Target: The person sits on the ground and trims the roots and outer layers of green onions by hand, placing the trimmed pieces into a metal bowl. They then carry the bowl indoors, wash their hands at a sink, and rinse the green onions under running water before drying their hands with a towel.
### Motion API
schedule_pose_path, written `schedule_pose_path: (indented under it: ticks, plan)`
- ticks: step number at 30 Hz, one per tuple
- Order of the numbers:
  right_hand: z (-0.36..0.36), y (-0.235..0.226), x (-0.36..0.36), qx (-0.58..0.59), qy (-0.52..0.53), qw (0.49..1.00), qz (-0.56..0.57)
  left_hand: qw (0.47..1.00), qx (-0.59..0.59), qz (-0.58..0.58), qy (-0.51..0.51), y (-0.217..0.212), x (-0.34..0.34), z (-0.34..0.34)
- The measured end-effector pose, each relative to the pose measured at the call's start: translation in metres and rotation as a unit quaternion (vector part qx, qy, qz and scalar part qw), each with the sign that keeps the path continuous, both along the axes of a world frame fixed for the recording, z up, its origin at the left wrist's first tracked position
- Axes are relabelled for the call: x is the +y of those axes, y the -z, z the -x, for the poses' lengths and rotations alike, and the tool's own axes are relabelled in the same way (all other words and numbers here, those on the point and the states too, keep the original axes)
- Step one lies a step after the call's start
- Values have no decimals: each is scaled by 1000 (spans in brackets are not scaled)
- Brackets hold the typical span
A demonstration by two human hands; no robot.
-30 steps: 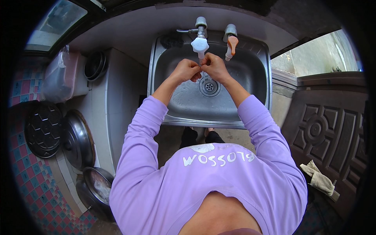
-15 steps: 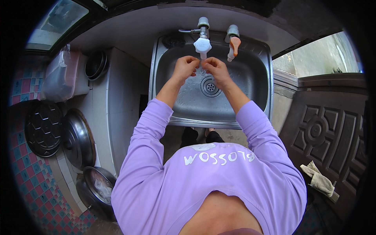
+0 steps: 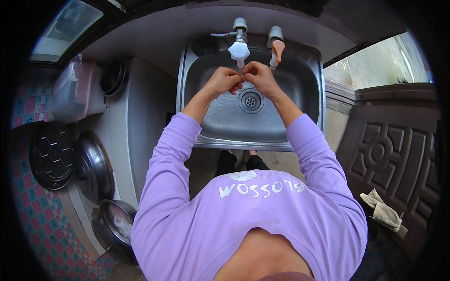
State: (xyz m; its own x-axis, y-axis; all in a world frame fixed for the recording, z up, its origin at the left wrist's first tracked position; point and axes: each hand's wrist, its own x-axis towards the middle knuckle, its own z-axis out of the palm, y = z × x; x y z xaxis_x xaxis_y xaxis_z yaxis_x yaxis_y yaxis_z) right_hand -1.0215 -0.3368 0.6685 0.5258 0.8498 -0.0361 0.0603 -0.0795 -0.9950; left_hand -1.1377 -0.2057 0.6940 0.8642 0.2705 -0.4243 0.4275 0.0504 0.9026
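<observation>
Both hands meet over a stainless steel sink (image 3: 215, 117), just under the spout of a tap with a white knob (image 3: 239, 50). My left hand (image 3: 224, 81) has its fingers bent and pinched together. Close against it, my right hand (image 3: 261, 78) is closed in a similar pinch, thumb and forefinger touching. Whatever the fingertips hold, if anything, is too small or hidden to name. Below the hands is the round drain (image 3: 251, 101), and drops of water dot the basin floor.
A second tap with an orange handle (image 3: 278, 48) stands right of the first. Dark scouring material (image 3: 205, 47) lies at the sink's back left corner. Left are a plastic box (image 3: 77, 93), dark pans (image 3: 112, 77) and a metal lid (image 3: 93, 166). A brown panelled door (image 3: 389, 159) stands right.
My two hands have drawn closer together and their fingertips now meet under the spout. The whole view has shifted slightly.
</observation>
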Motion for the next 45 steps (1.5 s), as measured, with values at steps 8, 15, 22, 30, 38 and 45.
schedule_pose_path:
  ticks: [8, 15, 22, 30, 38, 45]
  plan:
    - [26, -9, 5, 158, 118, 976, -88, 982, -63, -37, -174, 2, -27, 4]
    - [34, 5, 14, 266, 160, 941, -138, 953, -70, 134, -263, 17, -34, 3]
    - [15, -2, -8, 196, 9, 981, -5, 989, -35, 32, -141, -13, -16, 8]
    - [-3, -5, -15, 188, -53, 981, 25, 995, -50, 80, -24, -8, -1, 4]
    - [8, 5, -9, 245, 42, 968, -34, 991, -74, -54, -92, -12, -21, 0]
    - [32, 6, 2, 265, 149, 945, -124, 931, -89, 212, -284, 15, -36, -10]
